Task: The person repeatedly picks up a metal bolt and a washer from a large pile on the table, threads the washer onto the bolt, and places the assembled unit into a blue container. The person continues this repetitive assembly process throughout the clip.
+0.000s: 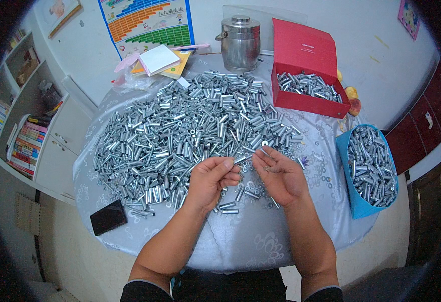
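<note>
In front of me, over the near edge of a large pile of metal parts (200,126), my left hand (211,181) is closed, its thumb and forefinger pinching a short silvery metal sleeve (241,160). The sleeve points toward my right hand (283,177), whose thumb and forefinger come together at its far end. Whatever small piece the right fingers hold is too small to name. The pile mixes shiny sleeves, bolts and washers. A few loose sleeves (229,211) lie just below my left hand.
A red box (306,103) with its lid up and a blue bin (354,189), both full of metal sleeves, stand at the right. Behind the pile are a steel pot (240,43) and notebooks (158,60). A black phone (108,217) lies on the table's (240,246) left edge.
</note>
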Demonstrator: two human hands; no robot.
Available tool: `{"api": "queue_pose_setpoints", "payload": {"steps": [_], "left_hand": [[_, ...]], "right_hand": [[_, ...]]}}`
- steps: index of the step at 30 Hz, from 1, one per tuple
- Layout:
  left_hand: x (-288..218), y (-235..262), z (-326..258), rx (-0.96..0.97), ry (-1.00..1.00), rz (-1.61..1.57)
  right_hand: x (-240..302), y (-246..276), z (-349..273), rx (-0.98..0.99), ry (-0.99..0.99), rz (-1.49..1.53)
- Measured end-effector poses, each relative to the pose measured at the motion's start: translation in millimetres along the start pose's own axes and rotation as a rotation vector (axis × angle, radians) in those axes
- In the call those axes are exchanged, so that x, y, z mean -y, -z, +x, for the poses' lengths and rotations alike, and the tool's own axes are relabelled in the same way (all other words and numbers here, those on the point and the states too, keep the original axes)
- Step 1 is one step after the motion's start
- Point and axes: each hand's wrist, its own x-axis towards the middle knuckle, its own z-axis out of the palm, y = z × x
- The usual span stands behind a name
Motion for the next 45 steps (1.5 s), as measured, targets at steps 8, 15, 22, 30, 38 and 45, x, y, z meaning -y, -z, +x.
{"api": "queue_pose_setpoints", "payload": {"steps": [8, 15, 22, 30, 38, 45], "left_hand": [[-1, 0, 1, 0.008, -0.010, 0.004], [0, -1, 1, -0.030, -0.022, 0.053], [2, -5, -1, -0.037, -0.052, 0.145], [5, -8, -4, 0.026, -0.070, 0.216], [7, -7, -3, 0.051, -0.090, 0.251], [7, -10, -4, 0.035, -0.060, 0.215]], "right_hand": [[-1, -5, 1, -0.051, -0.015, -0.232], [-2, -8, 0, -0.042, 0.011, -0.319], [-5, -13, -3, -0.069, 0.101, -0.392], [-11, -19, -4, -0.059, 0.251, -0.546], [-16, -20, -6, 0.014, 0.351, -0.647], [-22, -14, -4, 0.115, 0.475, -0.825]]}}
